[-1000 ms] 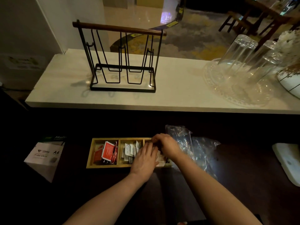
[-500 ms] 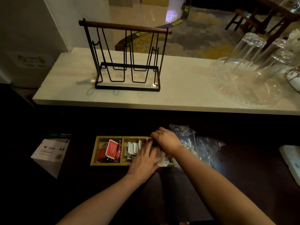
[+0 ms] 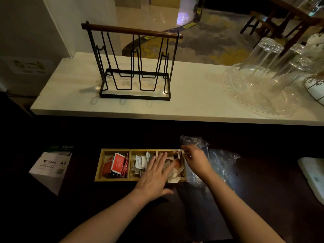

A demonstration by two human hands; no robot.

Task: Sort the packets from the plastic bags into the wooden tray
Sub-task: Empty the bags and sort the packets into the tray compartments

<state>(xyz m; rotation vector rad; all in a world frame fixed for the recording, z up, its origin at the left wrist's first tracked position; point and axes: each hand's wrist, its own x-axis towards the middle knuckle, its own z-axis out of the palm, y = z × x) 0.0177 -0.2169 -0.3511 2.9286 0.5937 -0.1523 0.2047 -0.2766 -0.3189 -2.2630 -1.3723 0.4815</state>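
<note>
Head view: left hand (image 3: 154, 178) flat over wooden tray (image 3: 98, 166).

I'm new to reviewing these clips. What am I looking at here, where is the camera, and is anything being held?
No machine here: a person works with bare hands, filmed by a wide-angle camera on their head looking down. On the dark counter lies a wooden tray with three compartments: red packets left, white packets middle, brownish packets right. The left hand lies flat and open over the tray. The right hand is at the tray's right end beside clear plastic bags; whether its fingers pinch a packet is unclear.
</note>
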